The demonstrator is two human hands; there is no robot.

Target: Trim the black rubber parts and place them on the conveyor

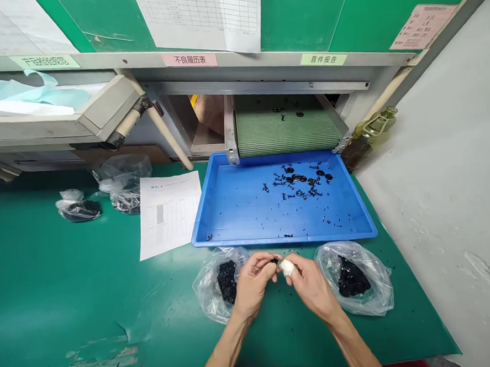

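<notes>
My left hand (256, 279) is closed, pinching a small black part (274, 261) between thumb and fingers. Close against it, my right hand (311, 282) has its fingers curled in at the same part; a white wrap (287, 267) covers its thumb tip. What the right fingertips grip is hidden. Beside the left hand lies an open clear bag (205, 288) with many small black pieces (226, 281). Another open clear bag (378, 291), to the right of my right hand, holds shiny black parts (352, 277).
A blue tray (239, 228) holds scattered black discs and branching scraps (298, 183), below the end of a green conveyor belt (283, 131). Left of it are a printed sheet (168, 216) and tied bags (80, 207). A bottle (370, 137) stands by the right wall.
</notes>
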